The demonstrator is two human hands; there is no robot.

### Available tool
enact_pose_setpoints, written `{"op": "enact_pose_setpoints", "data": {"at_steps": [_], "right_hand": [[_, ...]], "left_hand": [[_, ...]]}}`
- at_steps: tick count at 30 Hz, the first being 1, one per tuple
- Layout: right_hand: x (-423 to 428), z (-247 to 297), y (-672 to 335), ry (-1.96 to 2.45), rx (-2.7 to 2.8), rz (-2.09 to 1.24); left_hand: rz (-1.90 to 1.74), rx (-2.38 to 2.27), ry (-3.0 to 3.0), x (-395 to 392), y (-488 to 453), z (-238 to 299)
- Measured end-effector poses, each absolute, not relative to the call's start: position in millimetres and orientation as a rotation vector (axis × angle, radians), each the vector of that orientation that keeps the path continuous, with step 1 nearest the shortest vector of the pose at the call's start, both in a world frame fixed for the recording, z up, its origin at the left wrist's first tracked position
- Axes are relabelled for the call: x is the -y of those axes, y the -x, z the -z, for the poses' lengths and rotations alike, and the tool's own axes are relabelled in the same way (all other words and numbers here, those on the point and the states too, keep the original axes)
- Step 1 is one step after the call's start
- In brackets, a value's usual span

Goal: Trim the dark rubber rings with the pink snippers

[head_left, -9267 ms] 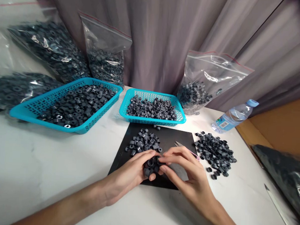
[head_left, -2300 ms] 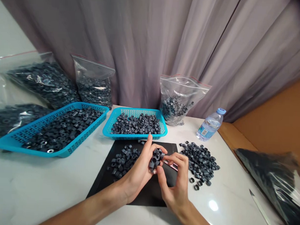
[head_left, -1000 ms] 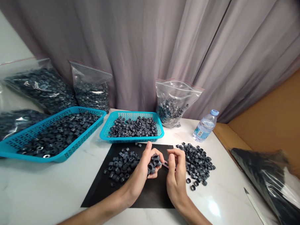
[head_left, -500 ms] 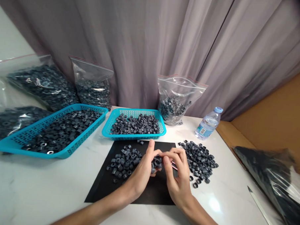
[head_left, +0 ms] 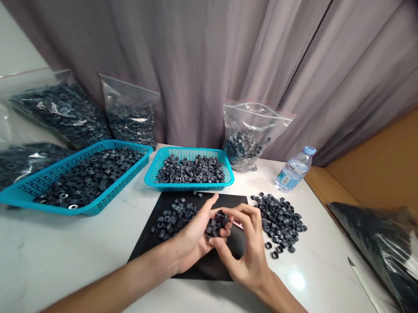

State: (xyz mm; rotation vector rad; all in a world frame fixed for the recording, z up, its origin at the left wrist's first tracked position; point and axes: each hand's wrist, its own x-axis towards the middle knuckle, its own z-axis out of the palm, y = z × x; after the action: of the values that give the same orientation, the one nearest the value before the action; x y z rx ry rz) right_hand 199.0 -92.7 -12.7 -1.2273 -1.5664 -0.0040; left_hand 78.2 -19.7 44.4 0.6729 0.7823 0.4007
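My left hand [head_left: 193,236] is cupped over the black mat [head_left: 221,267], closed round a handful of small dark grey rings [head_left: 216,223]. My right hand [head_left: 246,250] meets it from the right, thumb and fingers pinched at the rings in the left palm. A pink-handled tool is just visible behind the right fingers. A loose pile of rings [head_left: 175,216] lies on the mat left of my hands, and another ring pile [head_left: 280,218] sits on the white table to the right.
Two turquoise baskets of rings, a large basket [head_left: 30,192] at left and a small basket [head_left: 190,185] behind the mat. Zip bags of rings [head_left: 246,135] stand along the curtain. A water bottle [head_left: 293,169] is at right, a dark plastic bag [head_left: 385,242] and a blade [head_left: 366,288] at far right.
My hands stay together over the mat; the right hand has turned, with its thumb now under the rings. The view has shifted slightly.
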Motion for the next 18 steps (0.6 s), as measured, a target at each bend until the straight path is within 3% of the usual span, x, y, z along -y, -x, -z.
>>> {"op": "enact_pose_setpoints", "data": {"at_steps": [18], "right_hand": [[88.6,16.6,-200.7,1.3,1.662,0.024]], "left_hand": [[-0.514,-0.745,-0.51,22.5,-80.0,-43.8]]}}
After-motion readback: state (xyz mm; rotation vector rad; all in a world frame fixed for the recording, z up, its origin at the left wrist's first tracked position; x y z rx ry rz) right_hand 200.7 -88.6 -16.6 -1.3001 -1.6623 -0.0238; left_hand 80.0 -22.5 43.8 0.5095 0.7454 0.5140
